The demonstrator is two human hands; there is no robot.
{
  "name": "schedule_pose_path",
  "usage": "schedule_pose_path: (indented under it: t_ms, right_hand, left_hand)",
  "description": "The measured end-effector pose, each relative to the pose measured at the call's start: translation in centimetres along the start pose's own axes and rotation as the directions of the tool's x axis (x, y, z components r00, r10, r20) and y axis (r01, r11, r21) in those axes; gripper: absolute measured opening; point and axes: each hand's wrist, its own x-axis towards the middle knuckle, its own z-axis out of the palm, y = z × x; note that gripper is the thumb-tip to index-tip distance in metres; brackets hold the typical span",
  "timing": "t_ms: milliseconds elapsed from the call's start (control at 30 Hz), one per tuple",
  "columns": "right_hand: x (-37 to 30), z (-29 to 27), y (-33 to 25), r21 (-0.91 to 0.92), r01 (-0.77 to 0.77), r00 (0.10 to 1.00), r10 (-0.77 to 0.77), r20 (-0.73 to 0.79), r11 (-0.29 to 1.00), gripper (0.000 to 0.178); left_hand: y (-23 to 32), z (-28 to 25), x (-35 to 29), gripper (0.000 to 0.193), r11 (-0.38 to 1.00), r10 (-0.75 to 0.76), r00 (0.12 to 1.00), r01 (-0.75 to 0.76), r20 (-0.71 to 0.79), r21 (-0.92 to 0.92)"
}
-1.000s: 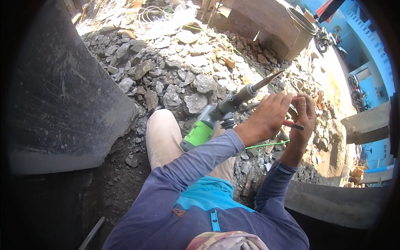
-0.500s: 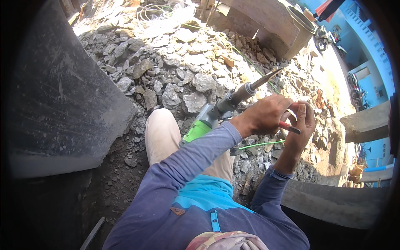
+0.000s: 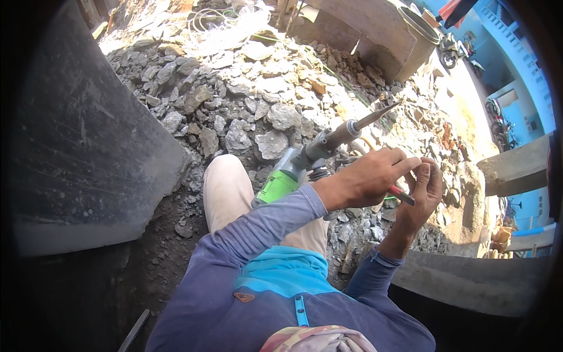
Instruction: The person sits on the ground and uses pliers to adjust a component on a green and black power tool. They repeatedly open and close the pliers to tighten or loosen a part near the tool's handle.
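Grips red-and-grey hand tool (image 3: 402, 194) in curled fingers of left hand (image 3: 374, 176), beside demolition hammer (image 3: 319, 146). Holds right hand (image 3: 423, 192) bent; cannot tell whether pinching anything. Apparently mid two-handed fingerwork; next calls for steady fingertips.

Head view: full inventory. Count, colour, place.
power tool: 1, green and grey, centre
pointed bit: 1, brownish, tool's nose
red-handled tool: 1, red, at left hand
rubble: uncountable, mostly grey, centre and top
slab: 1, blackish, left
concrete block: 1, brownish, top
concrete beams: 2, grey, right
bucket: 1, grey, upper right
motorbikes: several, dark, upper right
building: 1, blue, far right
metal strip: 1, grey, lower left
shirt: 1, purple and turquoise, bottom
trousers: 1, beige, centre
left hand: 1, bare, centre right
right hand: 1, bare, right
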Motion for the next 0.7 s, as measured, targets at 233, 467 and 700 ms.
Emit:
schedule_pose_path:
  t_ms: [233,467,700]
  right_hand:
    - [3.6,-1.3,1.3,0.084,0.074,0.986,-0.085,0.141,0.994,0.028]
    - [5.0,-0.9,2.4,0.117,0.053,0.977,-0.076,0.199,0.992,0.028]
    - [5.9,-0.5,2.9,0.160,0.002,0.978,-0.035,0.206,0.987,0.028]
  left_hand:
    - [0.4,2.3,0.5,0.083,0.992,0.028,0.968,0.003,-0.251,0.123]
    - [-0.3,2.5,0.6,0.083,0.986,-0.009,0.962,0.054,-0.273,0.157]
    - [-0.4,2.6,0.9,0.083,0.972,-0.026,0.958,0.091,-0.287,0.217]
